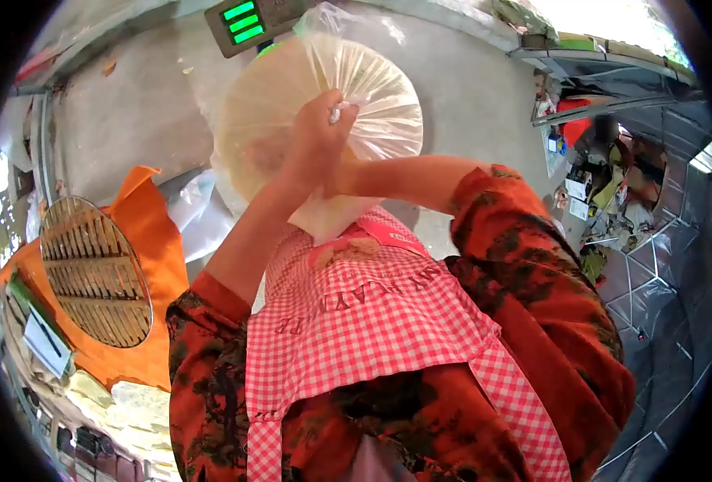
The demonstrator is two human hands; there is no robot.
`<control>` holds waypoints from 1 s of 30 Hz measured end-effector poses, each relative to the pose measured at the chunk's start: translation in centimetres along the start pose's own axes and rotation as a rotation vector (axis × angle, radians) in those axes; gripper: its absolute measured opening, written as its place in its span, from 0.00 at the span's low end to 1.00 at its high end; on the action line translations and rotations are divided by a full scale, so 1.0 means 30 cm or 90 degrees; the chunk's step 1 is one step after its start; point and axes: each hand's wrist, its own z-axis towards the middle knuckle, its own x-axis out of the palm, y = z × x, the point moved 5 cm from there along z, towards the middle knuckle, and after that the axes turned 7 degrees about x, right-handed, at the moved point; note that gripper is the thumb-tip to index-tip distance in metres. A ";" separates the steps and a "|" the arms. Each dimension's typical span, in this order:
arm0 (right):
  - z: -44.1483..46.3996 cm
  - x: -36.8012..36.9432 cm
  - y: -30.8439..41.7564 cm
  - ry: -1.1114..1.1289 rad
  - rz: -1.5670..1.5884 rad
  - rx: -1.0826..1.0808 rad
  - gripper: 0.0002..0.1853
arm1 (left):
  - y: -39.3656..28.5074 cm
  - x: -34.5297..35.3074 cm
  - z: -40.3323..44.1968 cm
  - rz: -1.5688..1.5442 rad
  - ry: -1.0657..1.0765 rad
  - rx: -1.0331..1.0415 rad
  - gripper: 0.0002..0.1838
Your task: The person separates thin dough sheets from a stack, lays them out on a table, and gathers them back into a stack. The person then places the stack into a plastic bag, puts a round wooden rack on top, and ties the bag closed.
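Note:
A large, round, bulging clear plastic bag point(388, 104) stands in front of me, with yellowish contents blurred through the film. Its top is gathered into tight folds, and my left hand point(317, 132) is closed in a fist around this neck. Just below, partly covered by my left wrist, my right hand point(340, 177) grips the same plastic. Its fingers are mostly hidden. A loose end of the film hangs beneath both hands, against my red checked apron point(356, 313).
A scale display point(243, 22) with green lit bars is beyond the bag. To the left, a round slatted bamboo tray point(95, 273) lies on orange cloth point(159, 241), near a clear plastic sheet point(198, 210) and a notepad with a pen point(48, 341). Assorted clutter point(613, 189) lies at right.

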 end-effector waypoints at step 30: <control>-0.212 -0.364 -0.140 -0.276 0.765 0.123 0.21 | -0.031 0.011 -0.077 -0.216 -0.032 -0.125 0.08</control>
